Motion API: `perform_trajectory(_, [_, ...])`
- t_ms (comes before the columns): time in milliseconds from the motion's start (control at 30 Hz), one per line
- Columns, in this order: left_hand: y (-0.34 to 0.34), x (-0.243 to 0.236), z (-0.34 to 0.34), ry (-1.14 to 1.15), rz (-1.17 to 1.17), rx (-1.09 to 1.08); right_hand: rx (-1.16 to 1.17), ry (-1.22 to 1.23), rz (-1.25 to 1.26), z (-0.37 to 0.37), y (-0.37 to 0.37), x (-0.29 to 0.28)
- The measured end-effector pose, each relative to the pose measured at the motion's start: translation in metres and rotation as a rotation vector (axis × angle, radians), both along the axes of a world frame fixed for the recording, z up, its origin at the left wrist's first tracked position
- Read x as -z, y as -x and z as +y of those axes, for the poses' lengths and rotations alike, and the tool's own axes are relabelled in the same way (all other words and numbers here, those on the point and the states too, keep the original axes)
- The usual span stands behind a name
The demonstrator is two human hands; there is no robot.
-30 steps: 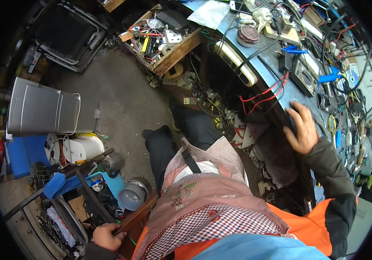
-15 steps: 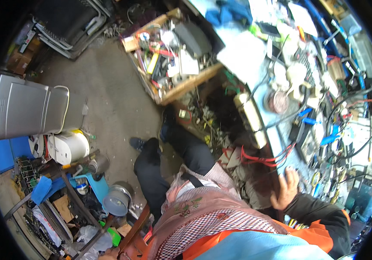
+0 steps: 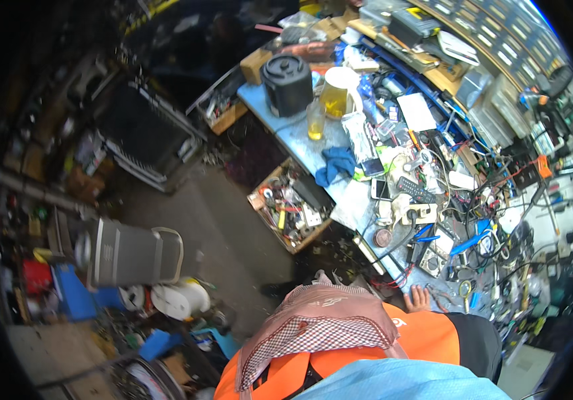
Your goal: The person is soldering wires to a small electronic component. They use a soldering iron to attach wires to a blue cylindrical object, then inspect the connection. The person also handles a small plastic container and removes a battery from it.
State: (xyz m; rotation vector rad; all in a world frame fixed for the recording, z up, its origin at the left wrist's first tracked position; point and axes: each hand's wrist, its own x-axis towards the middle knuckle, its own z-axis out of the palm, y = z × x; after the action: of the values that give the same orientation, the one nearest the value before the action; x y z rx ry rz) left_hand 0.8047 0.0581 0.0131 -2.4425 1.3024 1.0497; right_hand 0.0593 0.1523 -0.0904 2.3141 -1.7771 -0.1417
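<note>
My right hand (image 3: 419, 299) rests on the near edge of the cluttered blue workbench (image 3: 393, 248), its fingers stretched out and nothing in them. Part of the hand is hidden behind my orange and black sleeve (image 3: 476, 337). Close to it, red wires (image 3: 404, 276) hang at the bench edge, and a multimeter (image 3: 432, 263) lies a little farther in. Blue-handled pliers (image 3: 424, 236) and a round reddish tin (image 3: 382, 238) are beyond. My left hand is out of the picture.
An open drawer (image 3: 298, 241) full of loose parts juts out below the bench. A black canister (image 3: 287, 85) and a pitcher of yellow liquid (image 3: 337, 93) stand at the far end. Leftward are a grey metal case (image 3: 133, 253) and a white cable spool (image 3: 181, 299).
The view has tilted up, bringing the bench's far end and shelves into sight. My legs have gone out of view behind the apron. My right hand stays at the bench edge.
</note>
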Motion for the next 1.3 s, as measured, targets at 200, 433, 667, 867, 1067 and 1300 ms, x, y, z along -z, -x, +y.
perform_trajectory(200, [-0.063, -0.004, -0.134, 0.144, -0.035, 0.002, 0.368, -0.286, -0.078, 0.003, -0.046, 0.0])
perform_trajectory(433, [-0.118, -0.014, -0.229, 0.2, -0.048, -0.034, 0.875, -0.151, -0.134, -0.024, -0.101, 0.022])
perform_trajectory(667, [-0.141, -0.06, -0.411, 0.51, -0.065, 0.29, 1.034, -0.186, -0.284, -0.067, -0.129, -0.015])
perform_trajectory(867, [0.037, -0.132, -0.565, 0.678, 0.16, 0.868, 1.068, 0.013, -0.293, -0.092, -0.12, -0.036])
perform_trajectory(1067, [0.248, -0.205, -0.689, 0.871, 0.231, 1.272, 1.178, 0.042, -0.535, -0.099, -0.119, -0.055])
perform_trajectory(1300, [0.48, -0.173, -0.873, 1.096, 0.093, 1.288, 1.487, 0.56, -0.429, -0.119, -0.11, -0.05])
